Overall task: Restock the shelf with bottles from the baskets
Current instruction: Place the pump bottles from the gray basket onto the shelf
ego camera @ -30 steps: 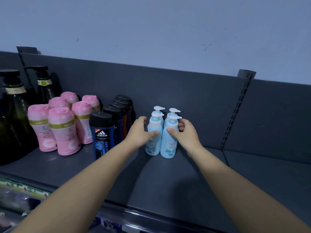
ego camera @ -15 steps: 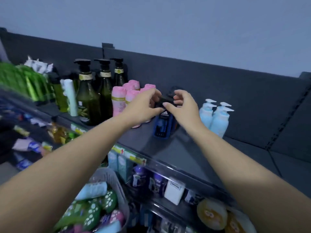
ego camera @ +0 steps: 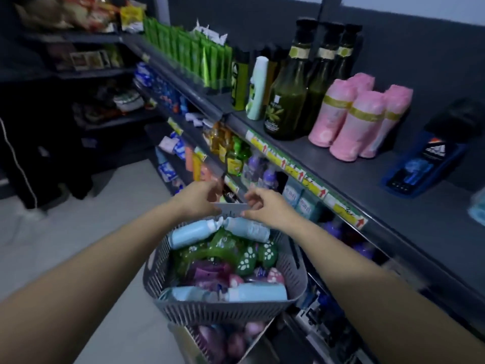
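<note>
A grey slatted basket (ego camera: 225, 308) stands below me, full of bottles. Two light blue pump bottles (ego camera: 189, 233) (ego camera: 249, 228) lie at its far end, and two more (ego camera: 257, 291) at its near end. My left hand (ego camera: 199, 198) and my right hand (ego camera: 265, 206) hover side by side over the far rim, just above the two far bottles. Their fingers are loosely curled and I see nothing held in either. The dark top shelf (ego camera: 367, 179) runs along the right, with a light blue bottle (ego camera: 477, 208) at the frame's right edge.
On the top shelf stand pink bottles (ego camera: 351, 124), dark green pump bottles (ego camera: 288, 101) and a blue Adidas bottle (ego camera: 425, 164). Green paw-print bottles (ego camera: 246, 258) fill the basket's middle. A second basket (ego camera: 210, 342) sits underneath. A person's dark trouser leg (ego camera: 15, 153) is at left.
Both hands left the light blue bottles set on the top shelf and dropped down to the basket. My view swung left and downward with them.
</note>
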Demonstrator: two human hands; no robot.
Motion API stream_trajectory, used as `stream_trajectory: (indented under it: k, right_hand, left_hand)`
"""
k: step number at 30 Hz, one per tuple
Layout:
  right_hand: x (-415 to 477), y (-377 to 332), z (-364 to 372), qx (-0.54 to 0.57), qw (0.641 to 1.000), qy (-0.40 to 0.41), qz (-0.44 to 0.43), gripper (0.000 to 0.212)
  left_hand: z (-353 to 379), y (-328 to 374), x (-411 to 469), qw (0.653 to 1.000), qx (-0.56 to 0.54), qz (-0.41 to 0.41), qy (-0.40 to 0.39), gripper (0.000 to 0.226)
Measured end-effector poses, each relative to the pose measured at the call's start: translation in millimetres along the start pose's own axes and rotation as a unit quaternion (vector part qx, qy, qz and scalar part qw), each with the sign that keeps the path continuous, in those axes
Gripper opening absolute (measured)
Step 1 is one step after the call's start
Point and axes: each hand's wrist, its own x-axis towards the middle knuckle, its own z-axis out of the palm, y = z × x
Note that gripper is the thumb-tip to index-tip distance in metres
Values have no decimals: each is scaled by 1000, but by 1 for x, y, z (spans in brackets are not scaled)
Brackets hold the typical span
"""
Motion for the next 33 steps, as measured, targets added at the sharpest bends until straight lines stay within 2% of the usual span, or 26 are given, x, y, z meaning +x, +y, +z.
stream_trajectory:
  k: [4,10,15,19,22,26,29,33]
  right_hand:
    - [26,31,31,-52,997,-53,29,40]
    - [65,86,63,-107,990,-88,40,49]
    - [88,112,80,-169,981,-94,12,56]
    - [93,112,92,-198,977,-83,3,58]
    - [97,107,102,-222,974,-40,13,60]
    - [94,99,119,-266,963,-29,40,68]
    - [91,95,131,-276,960,27,42,69]
    - [95,96,143,-295,954,26,56,64]
  left_hand:
    - [34,-37,11,997,32,-71,-22,46]
    - [84,-71,46,981,110,-142,-78,38]
    - [123,-84,63,973,121,-176,-90,64]
    - [136,-96,68,971,154,-162,-87,66]
    - [136,-101,75,972,168,-147,-77,61]
    - [138,-105,78,967,209,-123,-74,53]
    - [144,-111,72,974,192,-108,-59,55]
    - [149,-121,66,984,127,-103,-72,54]
